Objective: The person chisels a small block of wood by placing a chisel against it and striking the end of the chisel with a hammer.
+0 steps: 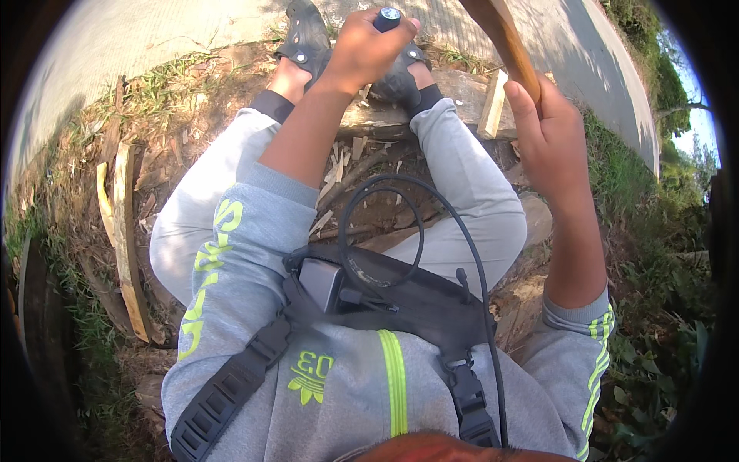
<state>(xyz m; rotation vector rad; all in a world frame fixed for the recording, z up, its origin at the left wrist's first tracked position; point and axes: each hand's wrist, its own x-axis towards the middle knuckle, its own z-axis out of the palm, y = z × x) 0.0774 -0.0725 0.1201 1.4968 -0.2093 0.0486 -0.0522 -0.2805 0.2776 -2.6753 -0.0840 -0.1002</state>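
Note:
My left hand (366, 50) reaches forward between my feet, fingers wrapped round a dark handle (382, 21) with a pale, round end cap pointing up. The lower part of that tool is hidden by my fist and the shoe behind it. Raised at the right, my right hand (550, 138) grips a curved wooden tool handle (504, 42). Its upper end runs out of the picture, so the tool's head does not show. Below my left fist lies a wooden log (377, 119), with pale wood chips (336, 171) scattered on the near side of it.
Split wood strips (127, 246) lie to the left, and a short pale piece (493, 104) leans near my right hand. Dark shoes (304, 38) flank the log. A black cable (454, 215) loops from the pouch on my lap. Beyond is a paved road (169, 54); plants grow at right.

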